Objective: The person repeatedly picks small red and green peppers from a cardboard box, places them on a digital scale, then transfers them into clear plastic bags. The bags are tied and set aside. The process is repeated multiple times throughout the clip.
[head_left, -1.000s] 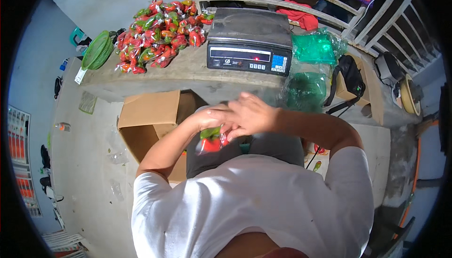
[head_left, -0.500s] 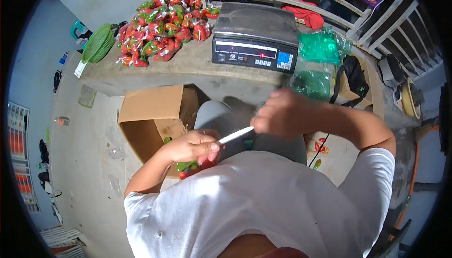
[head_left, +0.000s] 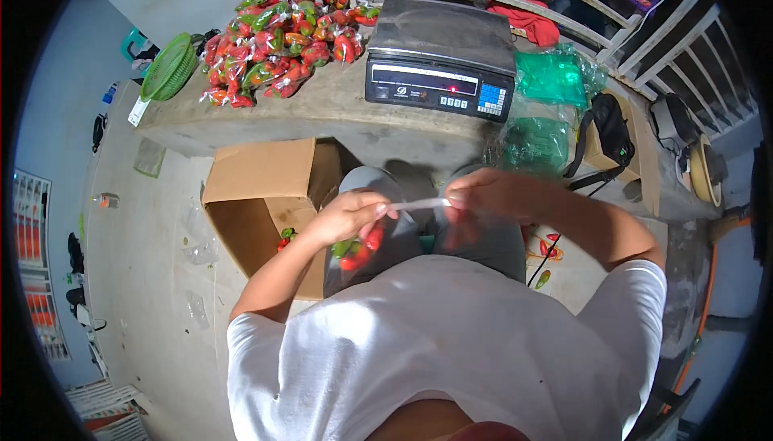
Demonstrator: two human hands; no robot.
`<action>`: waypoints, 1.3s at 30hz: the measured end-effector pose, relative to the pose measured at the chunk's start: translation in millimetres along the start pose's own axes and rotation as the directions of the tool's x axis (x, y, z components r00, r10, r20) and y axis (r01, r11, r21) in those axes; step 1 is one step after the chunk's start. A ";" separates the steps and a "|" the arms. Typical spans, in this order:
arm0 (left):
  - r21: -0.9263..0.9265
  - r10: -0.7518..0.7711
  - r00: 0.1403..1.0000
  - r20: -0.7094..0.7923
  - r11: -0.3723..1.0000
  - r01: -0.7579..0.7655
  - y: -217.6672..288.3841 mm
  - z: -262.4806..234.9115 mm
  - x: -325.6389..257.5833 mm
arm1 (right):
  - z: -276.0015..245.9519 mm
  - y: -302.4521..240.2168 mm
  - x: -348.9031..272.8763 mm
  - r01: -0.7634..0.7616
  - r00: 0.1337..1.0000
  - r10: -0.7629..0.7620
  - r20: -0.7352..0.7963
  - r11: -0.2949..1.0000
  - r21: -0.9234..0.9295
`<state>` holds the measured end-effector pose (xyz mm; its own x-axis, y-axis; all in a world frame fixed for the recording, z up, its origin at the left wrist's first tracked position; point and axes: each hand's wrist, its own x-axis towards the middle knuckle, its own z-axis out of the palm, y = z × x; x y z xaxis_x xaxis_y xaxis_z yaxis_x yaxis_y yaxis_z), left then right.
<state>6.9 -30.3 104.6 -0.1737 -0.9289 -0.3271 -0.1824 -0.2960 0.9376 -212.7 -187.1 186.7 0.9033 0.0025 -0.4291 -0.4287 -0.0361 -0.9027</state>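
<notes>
My left hand (head_left: pixel 353 214) is closed in a pinch on the neck of a clear plastic bag. Red and green peppers (head_left: pixel 356 253) in the bag hang just below that hand, over my lap. From my left fingers a pale, twisted length of plastic (head_left: pixel 420 204) stretches across to my right hand (head_left: pixel 481 193). The thumb and fingers of my right hand are closed on its other end, and the lower fingers are smeared by motion. Both hands are above my knees, a short way apart.
A heap of bagged peppers (head_left: pixel 282 43) lies on the concrete ledge (head_left: pixel 266 123), beside a green basket (head_left: pixel 169 69). A scale (head_left: pixel 439 63) and green plastic bags (head_left: pixel 551 79) are to the right. An open cardboard box (head_left: pixel 262 175) stands on the floor; loose peppers (head_left: pixel 549 249) lie right of my legs.
My left hand has risen and moved a little right, bringing the bag of peppers away from my shirt. The plastic between my hands is now nearly level.
</notes>
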 end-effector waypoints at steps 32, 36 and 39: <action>0.703 0.358 0.877 -0.321 0.711 -0.033 17.9 -31.6 88.3 | -94.6 -14.8 53.2 -0.139 0.731 -0.576 -0.365 0.398 -0.907; -0.012 0.009 0.986 -0.166 1.000 -0.012 21.4 -47.2 128.7 | -74.0 -23.1 47.8 0.201 0.769 -0.317 -0.555 0.944 -0.262; -0.193 0.040 0.971 -0.235 0.977 -0.087 32.2 -48.7 141.8 | -30.3 -11.3 43.0 0.417 0.845 -0.278 -0.457 0.877 0.238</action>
<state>23.5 -182.4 94.1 0.0516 -0.9664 -0.2520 0.0234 -0.2511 0.9677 -168.5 -216.9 179.4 0.8905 -0.4445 -0.0974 -0.0034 0.2074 -0.9782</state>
